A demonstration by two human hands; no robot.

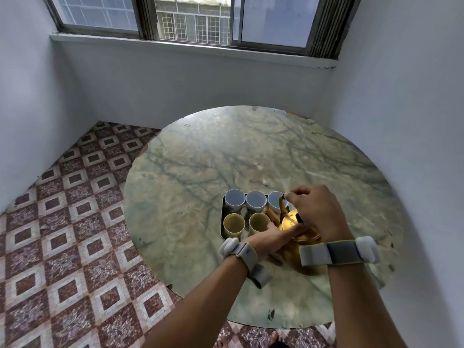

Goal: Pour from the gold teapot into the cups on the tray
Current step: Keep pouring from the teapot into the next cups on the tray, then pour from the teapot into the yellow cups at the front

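A gold teapot (292, 223) is held just right of a dark tray (222, 219) on the round marble table, its spout pointing left toward the near cups. My right hand (313, 212) grips the teapot's arched handle from above. My left hand (272, 238) presses its fingers against the teapot's lid and body. The tray holds three white cups in the far row, such as the far left white cup (234, 198), and two yellow cups in the near row: the left yellow cup (233, 224) and the right yellow cup (258, 222). The far right white cup is partly hidden by the handle.
The round green marble table (251, 156) stands in a corner, with white walls close behind and to the right. Patterned tile floor (75, 222) lies to the left. Both wrists wear grey bands. Bare toes show below the table's near edge.
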